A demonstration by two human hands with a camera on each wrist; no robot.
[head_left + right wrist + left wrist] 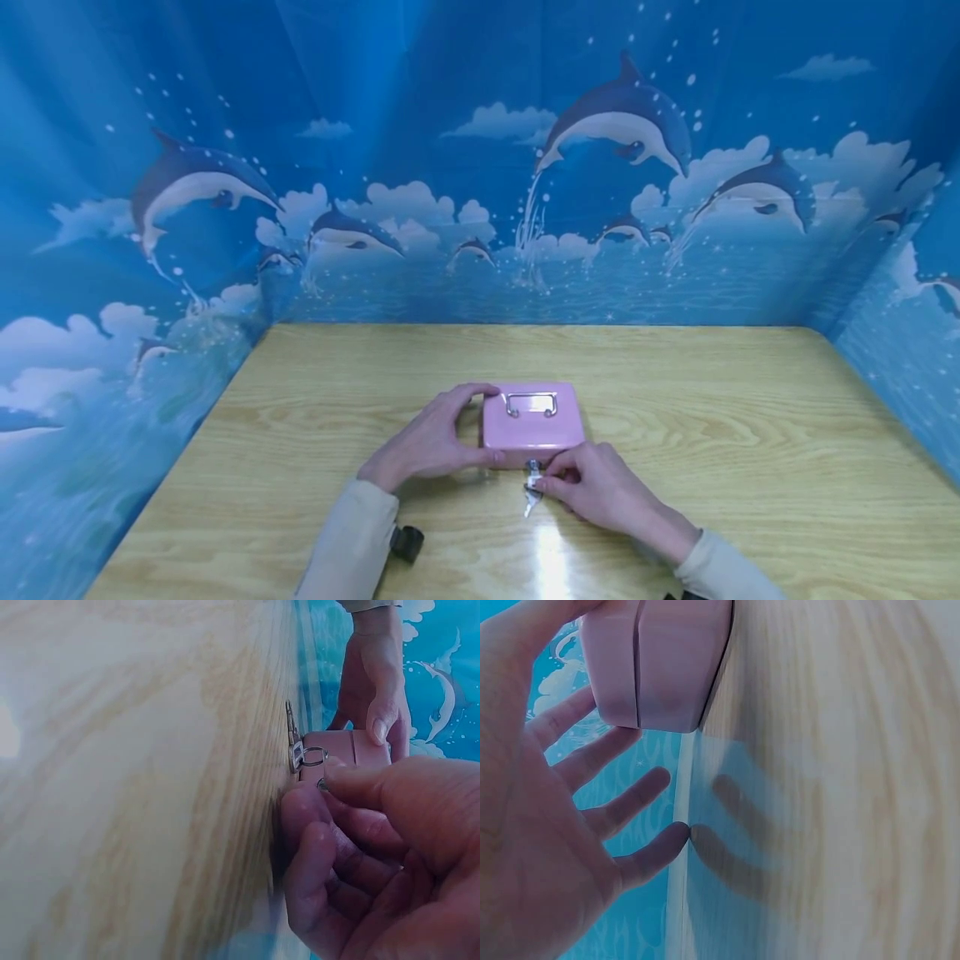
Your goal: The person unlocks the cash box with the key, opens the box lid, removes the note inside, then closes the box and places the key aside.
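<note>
A pink cash box (pixel 532 429) with a metal handle (pixel 532 403) on its lid stands on the wooden table, its lid down. My left hand (pixel 427 439) grips its left side, thumb against the front and forefinger at the far top edge. In the left wrist view, the other fingers spread below the box's end. At the front lock, my right hand (pixel 600 486) pinches a small key (pixel 322 783), mostly hidden by thumb and forefinger. From a ring (pixel 315 756) beside it hangs another silver key (pixel 532 502).
The wood-grain table (pixel 712 417) stretches out on both sides of the box. A blue dolphin-print curtain (pixel 450 167) borders its back and sides. A black wrist-worn device (pixel 407 543) sits at the left sleeve. Bright glare (pixel 552 562) lies on the tabletop in front.
</note>
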